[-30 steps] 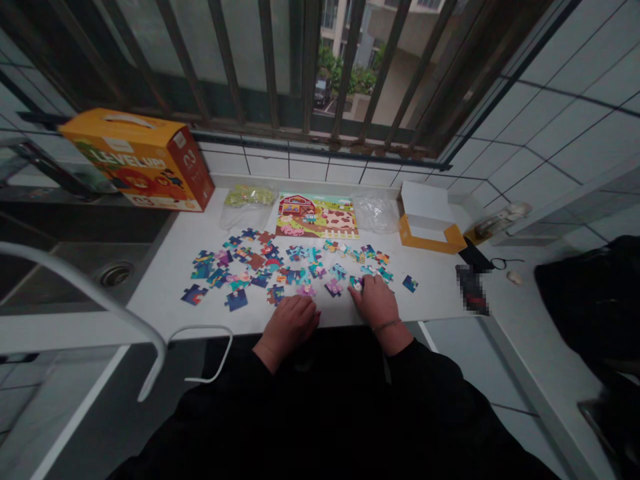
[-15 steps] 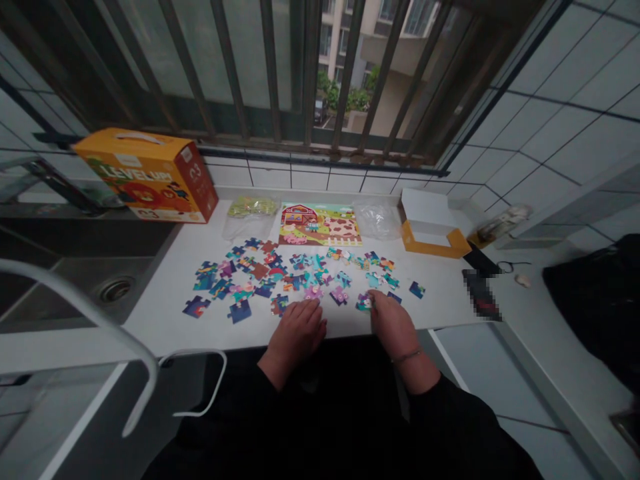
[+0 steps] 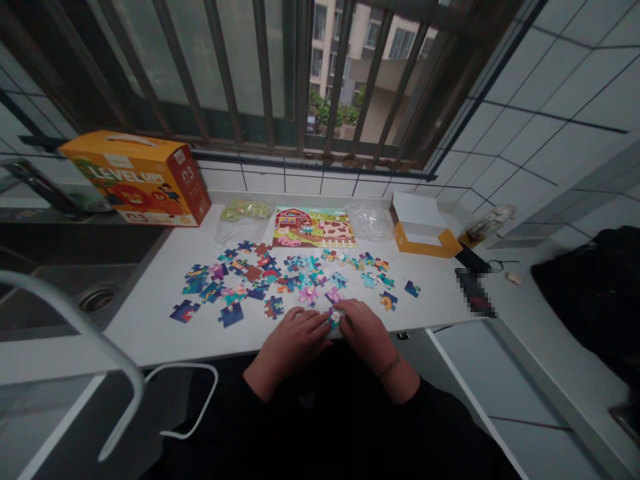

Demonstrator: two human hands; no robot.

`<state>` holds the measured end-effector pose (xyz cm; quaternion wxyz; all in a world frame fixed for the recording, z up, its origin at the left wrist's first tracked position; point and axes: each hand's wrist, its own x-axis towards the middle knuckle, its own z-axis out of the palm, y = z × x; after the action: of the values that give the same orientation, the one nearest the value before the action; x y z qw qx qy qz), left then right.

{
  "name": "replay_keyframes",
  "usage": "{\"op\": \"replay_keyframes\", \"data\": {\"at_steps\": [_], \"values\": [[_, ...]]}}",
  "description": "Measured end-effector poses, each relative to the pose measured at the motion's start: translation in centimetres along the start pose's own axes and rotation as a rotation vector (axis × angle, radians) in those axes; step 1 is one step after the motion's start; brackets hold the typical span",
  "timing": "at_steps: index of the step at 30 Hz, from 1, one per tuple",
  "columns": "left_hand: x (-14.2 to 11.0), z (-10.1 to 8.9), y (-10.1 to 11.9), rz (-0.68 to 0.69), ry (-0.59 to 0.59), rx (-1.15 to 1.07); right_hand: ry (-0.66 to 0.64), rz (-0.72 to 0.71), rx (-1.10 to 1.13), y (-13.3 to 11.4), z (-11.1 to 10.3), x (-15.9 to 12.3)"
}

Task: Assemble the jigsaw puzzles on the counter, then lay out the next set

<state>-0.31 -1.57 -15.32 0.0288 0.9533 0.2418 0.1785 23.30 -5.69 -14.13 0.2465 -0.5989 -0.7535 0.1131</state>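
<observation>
A small puzzle piece (image 3: 334, 319) in teal, purple and white is between my two hands near the counter's front edge. My right hand (image 3: 367, 331) pinches its right side with thumb and fingers. On its left, my left hand (image 3: 295, 339) has its fingers bent together with the tips at the piece, and the thumb lies below. Just beyond are a pink-purple piece (image 3: 309, 296) and a purple piece (image 3: 334, 295), the latter close to the right fingertips. An orange-and-blue piece (image 3: 389, 301) lies right of my right hand. Several loose pieces (image 3: 253, 273) spread across the white counter (image 3: 150, 327).
Behind the pieces lies a farm picture (image 3: 315, 227), between a bag with green contents (image 3: 245, 212) and a clear plastic bag (image 3: 371, 221). An orange box (image 3: 137, 179) stands by the sink (image 3: 50, 287). An opened white-and-orange box (image 3: 425, 230) sits at right.
My right hand has moved left with the puzzle piece, close to my left hand. The left fingertips have come to the piece. The view has shifted slightly.
</observation>
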Motion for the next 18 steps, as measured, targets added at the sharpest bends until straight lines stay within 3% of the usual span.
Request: {"op": "replay_keyframes", "data": {"at_steps": [7, 12, 15, 18], "values": [[0.3, -0.1, -0.4, -0.038, 0.025, -0.029, -0.011, 0.067, -0.211, 0.6, 0.3, 1.8], [0.5, -0.2, -0.2, -0.039, 0.023, 0.019, 0.058, 0.122, -0.272, 2.9, -1.3, 1.8], [0.6, 0.0, -0.3, -0.071, 0.04, 0.002, 0.143, 0.295, -0.367, 4.8, -3.1, 2.6], [0.5, 0.3, -0.5, -0.1, 0.033, -0.024, 0.091, 0.455, -0.476, 6.8, -4.7, 3.9]]}}
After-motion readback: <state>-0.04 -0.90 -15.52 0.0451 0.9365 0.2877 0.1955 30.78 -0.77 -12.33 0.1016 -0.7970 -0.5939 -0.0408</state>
